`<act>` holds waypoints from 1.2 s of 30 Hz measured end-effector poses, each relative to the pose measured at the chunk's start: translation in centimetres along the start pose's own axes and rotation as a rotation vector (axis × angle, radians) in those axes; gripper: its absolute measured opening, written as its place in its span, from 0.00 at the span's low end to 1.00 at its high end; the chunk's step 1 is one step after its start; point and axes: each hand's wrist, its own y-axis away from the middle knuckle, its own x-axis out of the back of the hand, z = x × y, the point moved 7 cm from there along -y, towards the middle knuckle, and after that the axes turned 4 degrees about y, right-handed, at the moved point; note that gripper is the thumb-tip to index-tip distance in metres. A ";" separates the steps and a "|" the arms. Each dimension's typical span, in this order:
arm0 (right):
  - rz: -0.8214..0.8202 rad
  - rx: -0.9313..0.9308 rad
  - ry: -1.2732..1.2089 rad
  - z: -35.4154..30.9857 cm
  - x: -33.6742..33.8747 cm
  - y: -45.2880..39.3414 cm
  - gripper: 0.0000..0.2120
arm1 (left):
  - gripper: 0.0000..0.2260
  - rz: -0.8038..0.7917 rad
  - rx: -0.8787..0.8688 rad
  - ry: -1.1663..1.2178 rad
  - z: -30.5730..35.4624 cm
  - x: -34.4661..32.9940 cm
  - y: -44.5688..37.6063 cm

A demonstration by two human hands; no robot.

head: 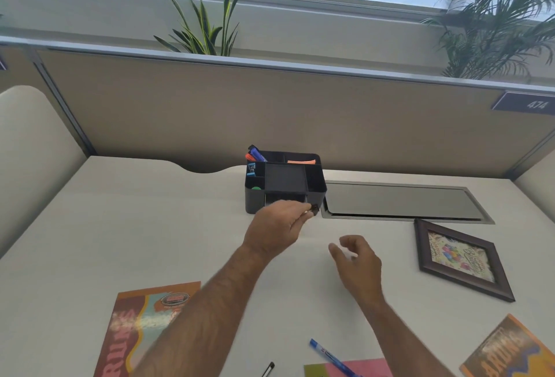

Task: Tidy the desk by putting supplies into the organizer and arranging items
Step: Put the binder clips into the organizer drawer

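Bright window daylight from above, soft shadows, wide-angle bending at edges.

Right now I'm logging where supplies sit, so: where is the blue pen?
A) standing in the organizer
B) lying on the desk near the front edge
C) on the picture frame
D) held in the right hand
B: the blue pen lies flat on the desk, partly over pink paper.

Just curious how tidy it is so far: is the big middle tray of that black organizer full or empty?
Empty. The organizer's central tray shows only its bare dark floor.
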 end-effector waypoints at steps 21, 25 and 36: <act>-0.066 0.243 0.685 5.6 -2.1 0.8 0.32 | 0.14 -0.691 0.196 -0.512 -4.9 -3.8 -2.9; -0.061 0.249 0.685 5.7 -2.1 0.8 0.31 | 0.16 -0.791 0.235 -0.528 -5.3 -4.6 -2.8; -0.115 0.286 0.742 5.6 -2.6 0.8 0.37 | 0.22 -0.588 0.052 -0.512 -4.3 -3.7 -2.0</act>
